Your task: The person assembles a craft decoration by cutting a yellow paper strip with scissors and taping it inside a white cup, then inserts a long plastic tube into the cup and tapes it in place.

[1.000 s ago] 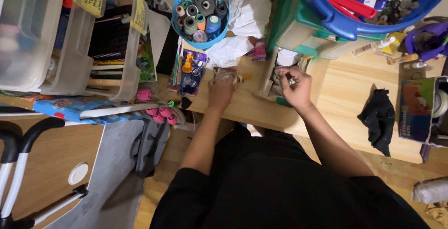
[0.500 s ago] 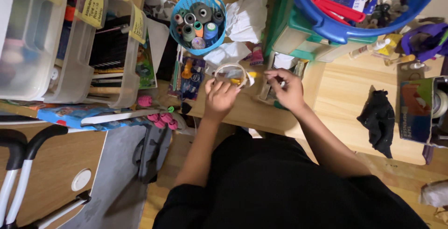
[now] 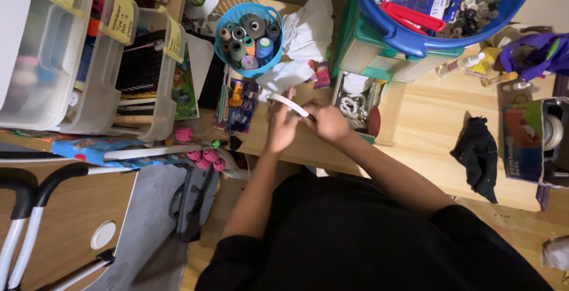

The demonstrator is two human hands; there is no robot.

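My left hand (image 3: 280, 128) and my right hand (image 3: 328, 122) meet over the wooden desk (image 3: 432, 119), both gripping a small round wooden embroidery hoop (image 3: 288, 104), tilted so I see its pale rim edge-on. What sits inside the hoop is hidden by my fingers. Just right of my right hand an open drawer (image 3: 358, 104) holds white beads and small bits. Behind the hoop lie crumpled white tissue sheets (image 3: 305, 27).
A blue basket of thread spools (image 3: 248, 30) stands at the back. Clear plastic bins (image 3: 89, 60) stack on the left. A green drawer unit (image 3: 367, 48) carries a blue tub of sewing notions (image 3: 444, 6). A black cloth (image 3: 477, 154) and a tape dispenser box (image 3: 533, 140) lie right.
My right hand left the open drawer and moved left to join my left hand on the hoop. The hoop was lifted off the desk and tilted edge-on.
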